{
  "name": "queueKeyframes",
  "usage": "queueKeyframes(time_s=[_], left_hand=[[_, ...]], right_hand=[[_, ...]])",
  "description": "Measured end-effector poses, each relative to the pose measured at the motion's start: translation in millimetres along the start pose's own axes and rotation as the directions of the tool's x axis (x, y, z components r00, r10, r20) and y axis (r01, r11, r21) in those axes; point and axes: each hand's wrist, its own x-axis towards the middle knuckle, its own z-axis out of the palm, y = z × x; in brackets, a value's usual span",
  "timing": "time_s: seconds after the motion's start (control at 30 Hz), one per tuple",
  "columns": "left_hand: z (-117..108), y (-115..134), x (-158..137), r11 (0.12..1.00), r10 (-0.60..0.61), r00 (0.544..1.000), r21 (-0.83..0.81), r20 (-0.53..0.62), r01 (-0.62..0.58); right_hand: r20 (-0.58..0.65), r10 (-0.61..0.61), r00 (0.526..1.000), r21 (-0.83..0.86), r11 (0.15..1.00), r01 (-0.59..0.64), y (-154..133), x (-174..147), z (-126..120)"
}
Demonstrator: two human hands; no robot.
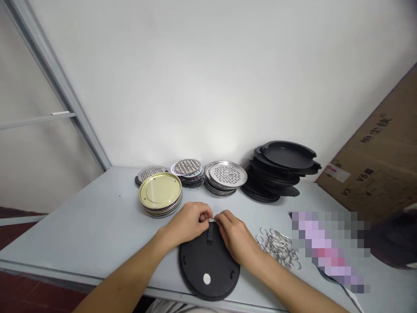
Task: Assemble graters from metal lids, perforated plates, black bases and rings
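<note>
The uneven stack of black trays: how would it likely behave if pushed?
The stack of black trays would probably tip or slide apart, since its pieces sit askew and overhang one another. The top tray seems stiff, judging by its raised rim.

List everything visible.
Round base: 1, black, front
Strap: 1, black, on base
Sticker: 1, white, on base
Metal piece: 1, silver, strap end
Lids: stack, gold, left
Perforated discs: 3 groups, silver, rear
Trays: stack, black, rear right
Wire loops: pile, silver, right
Carton: 1, brown, right
Blurred item: 1, purple, right
Unclear object: 1, dark, right
Table: 1, grey, beneath
Wall: 1, white, behind
Floor: 1, red, below
Left hand, right hand: 2, strap end
</note>
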Motion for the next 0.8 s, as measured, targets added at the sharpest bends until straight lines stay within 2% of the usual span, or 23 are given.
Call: queueKeyframes(time_s=[0.17,0.37,0.47,0.63,0.8], left_hand=[[-1.6,1.0,-0.6,0.999,-0.026,1.0,0.026,0.002,0.026],[-7.6,1.2,-0.7,0.998,-0.036,0.999,0.054,-0.004,0.036],[-8.3,1.0,-1.0,0.997,-0.066,0.998,0.032,-0.003,0.066],[-3.1,1.8,-2.0,0.995,-0.096,0.995,-0.022,-0.008,0.095],[-1.4,1.6,-1.9,0.995,-0.096,0.994,-0.011,-0.041,0.096]], right_hand=[[-0.014,-0.084,0.996,-0.067,0.994,0.083,4.9,1.3,-1.5],[-0.101,-0.17,0.98,-0.103,0.982,0.16,7.5,0.2,3.1],[-0.124,-0.156,0.98,-0.049,0.987,0.152,4.7,-1.2,3.4],[-0.084,-0.089,0.992,0.018,0.996,0.091,0.7,-1.9,1.4],[-0.07,-0.076,0.995,0.04,0.996,0.079,0.6,-0.3,1.6]])
